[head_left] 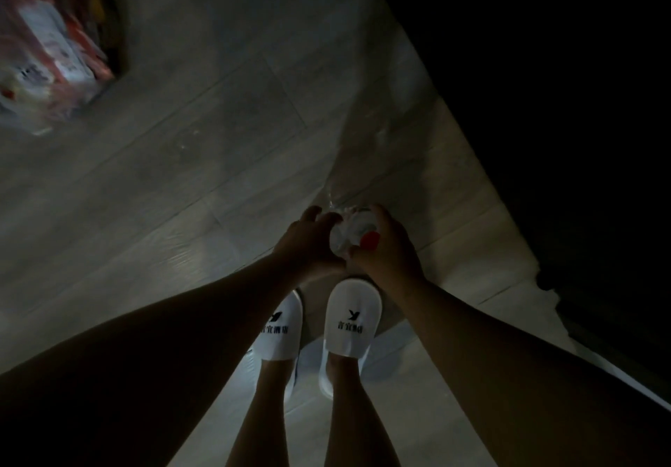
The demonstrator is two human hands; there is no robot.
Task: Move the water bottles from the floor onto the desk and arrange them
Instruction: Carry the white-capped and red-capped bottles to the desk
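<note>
The room is dim and I am looking straight down at the floor. My left hand [308,245] and my right hand [390,252] meet just above my feet, both closed around a small bundle. The bundle is crumpled clear plastic wrap [345,238] around what looks like a water bottle's top with a red cap [370,239]. A sheet of the clear wrap [366,147] stretches away from the hands across the floor. The bottle's body is hidden by my hands and the wrap.
White slippers [354,317] are on my feet on the pale wood-look floor [203,111]. A blurred red-and-white package in a round container [54,42] sits at the top left. Dark furniture [544,85] fills the right side.
</note>
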